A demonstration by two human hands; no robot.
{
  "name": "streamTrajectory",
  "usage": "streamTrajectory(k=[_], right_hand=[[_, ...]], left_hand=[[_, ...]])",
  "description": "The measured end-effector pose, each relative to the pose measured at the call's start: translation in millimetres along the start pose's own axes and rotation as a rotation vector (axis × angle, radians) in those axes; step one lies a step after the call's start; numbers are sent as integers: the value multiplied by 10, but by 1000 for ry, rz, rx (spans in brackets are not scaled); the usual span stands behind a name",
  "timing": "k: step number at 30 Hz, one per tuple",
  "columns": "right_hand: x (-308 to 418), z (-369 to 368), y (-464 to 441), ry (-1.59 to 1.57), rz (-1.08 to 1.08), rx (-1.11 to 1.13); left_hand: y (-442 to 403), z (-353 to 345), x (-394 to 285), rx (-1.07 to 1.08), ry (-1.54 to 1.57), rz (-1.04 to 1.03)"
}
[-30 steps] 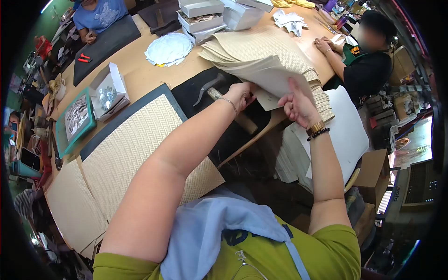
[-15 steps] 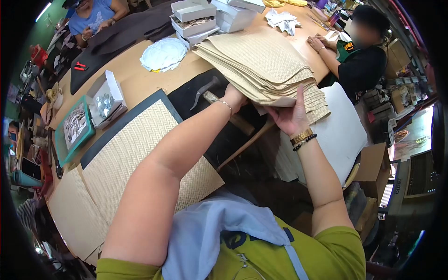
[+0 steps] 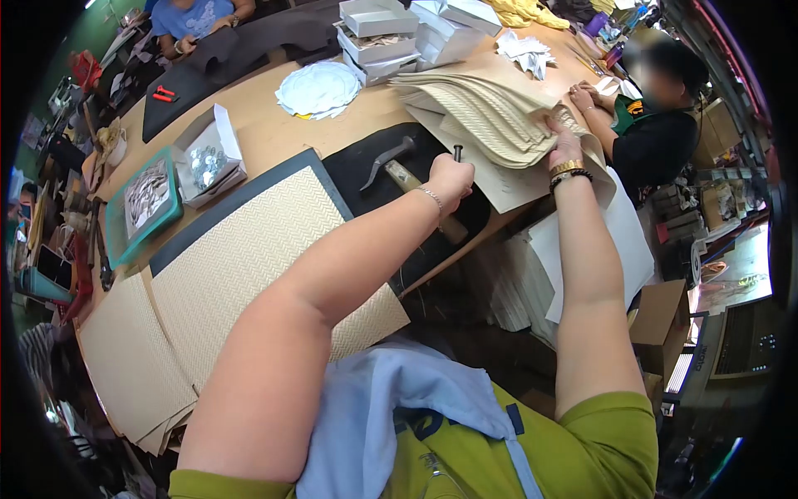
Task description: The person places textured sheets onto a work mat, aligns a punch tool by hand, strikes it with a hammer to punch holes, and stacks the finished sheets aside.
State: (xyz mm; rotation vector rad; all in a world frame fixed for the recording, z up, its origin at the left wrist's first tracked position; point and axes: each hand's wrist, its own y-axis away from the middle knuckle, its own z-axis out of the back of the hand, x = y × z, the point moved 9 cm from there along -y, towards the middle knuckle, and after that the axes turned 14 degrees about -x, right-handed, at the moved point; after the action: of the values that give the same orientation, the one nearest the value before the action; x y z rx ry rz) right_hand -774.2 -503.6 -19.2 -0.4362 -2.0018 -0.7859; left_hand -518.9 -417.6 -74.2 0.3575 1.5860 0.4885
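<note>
My left hand [image 3: 451,180] is closed round a short dark metal punch [image 3: 458,153], whose top sticks up out of the fist. Beneath that hand lies a hammer [image 3: 402,174] on a black mat [image 3: 353,170]. My right hand [image 3: 564,143] grips the near right edge of a stack of cream woven-patterned sheets [image 3: 482,112], thumb on top. The upper sheets are bent and lifted there, while the far left part rests on the table. A pale sheet [image 3: 474,170] shows flat under the stack.
More woven sheets [image 3: 258,241] lie at the left on a dark board [image 3: 312,162]. Beyond are a teal tray [image 3: 174,204], a white box [image 3: 229,137] of small clear pieces, round white pieces [image 3: 317,89] and stacked boxes [image 3: 378,46]. Two people [image 3: 665,108] sit at the table [image 3: 274,125].
My left hand has left the stack and now holds the punch over the hammer. My right hand has moved up and right along the stack, bending its edge.
</note>
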Motion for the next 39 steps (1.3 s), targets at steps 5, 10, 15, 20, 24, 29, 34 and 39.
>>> streamTrajectory(k=[5,10,15,20,24,29,34,39], right_hand=[[-71,229,-109,-4,-134,-12],[-263,369,-283,-12,-240,64],[-206,223,671,93,-87,219],[-828,287,2522,381,-361,307],[-994,-30,3362,749,123,639],[-1516,-291,3573,656,-209,921],[-1749,-623,3771,680,-10,1004],[-2000,-668,3768,672,48,946]], left_hand=[[537,567,-81,-6,-14,64],[1084,1323,-99,-21,-31,93],[2018,2347,-292,-62,-84,77],[2782,3446,-16,-218,60,17],[3204,4148,564,-230,165,-51],[3437,4556,1139,-309,158,-44],[3264,4816,1424,-477,-80,-129],[3169,4946,1345,-742,-260,-226]])
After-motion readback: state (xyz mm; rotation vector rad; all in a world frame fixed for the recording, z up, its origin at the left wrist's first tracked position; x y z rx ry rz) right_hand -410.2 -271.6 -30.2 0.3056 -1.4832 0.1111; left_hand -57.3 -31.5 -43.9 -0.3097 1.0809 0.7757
